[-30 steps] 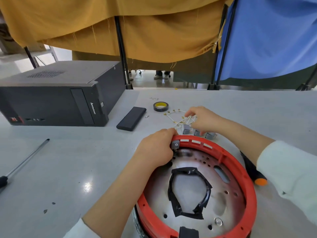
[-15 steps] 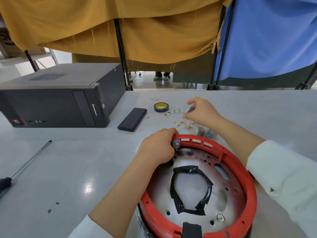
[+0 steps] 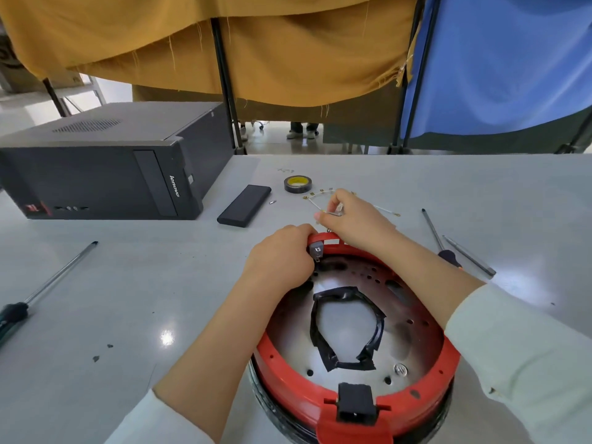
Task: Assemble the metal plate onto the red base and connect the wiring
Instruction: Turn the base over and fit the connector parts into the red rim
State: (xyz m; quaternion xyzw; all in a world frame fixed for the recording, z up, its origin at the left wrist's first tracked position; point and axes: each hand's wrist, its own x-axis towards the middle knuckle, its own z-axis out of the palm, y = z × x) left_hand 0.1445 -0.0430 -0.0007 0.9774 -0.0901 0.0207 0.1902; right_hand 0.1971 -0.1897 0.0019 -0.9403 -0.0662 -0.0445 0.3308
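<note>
I'm watching this one remotely, going left to right. Left hand (image 3: 282, 261) is curled over the far rim of the red base (image 3: 448, 360), fingers gripping it right beside a small grey clip (image 3: 316, 250) on the rim. That's doing the steadying, and I'd say it needs to hold firm so the base isn't rocking while the wiring goes in.

The metal plate (image 3: 403, 344) is already sitting inside the base, with a black-taped cutout in the middle.

Right hand (image 3: 349, 219) is just beyond the rim, pinching a thin white wire (image 3: 315, 203) from the loose harness lying on the table (image 3: 128, 299). I'm guessing the next bit is bringing a terminal to that clip. My tip: be feeding it slowly, gripping near the terminal, not yanking the whole tangle. I can't tell which end is being held.
</note>
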